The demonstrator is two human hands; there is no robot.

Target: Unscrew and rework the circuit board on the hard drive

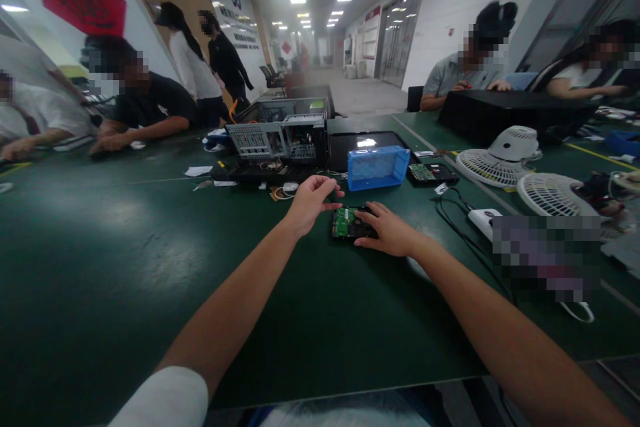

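A hard drive (343, 225) lies on the green table with its green circuit board facing up. My right hand (390, 230) grips it from the right, thumb along the near edge and fingers over the top and far edge, hiding its right part. Just above the drive's left end is my left hand (313, 203), its thumb and forefinger pinched together. Whatever sits between those fingertips is too small to make out. Behind the drive, a blue plastic bin (379, 169) rests on its side, its opening turned partly towards me.
An opened computer case (280, 140) stands at the back centre. Another drive (433, 173) lies right of the bin. White fans (495, 163), a power strip (484, 219) and black cables occupy the right. Other people sit across the table, near a black case (510, 113).
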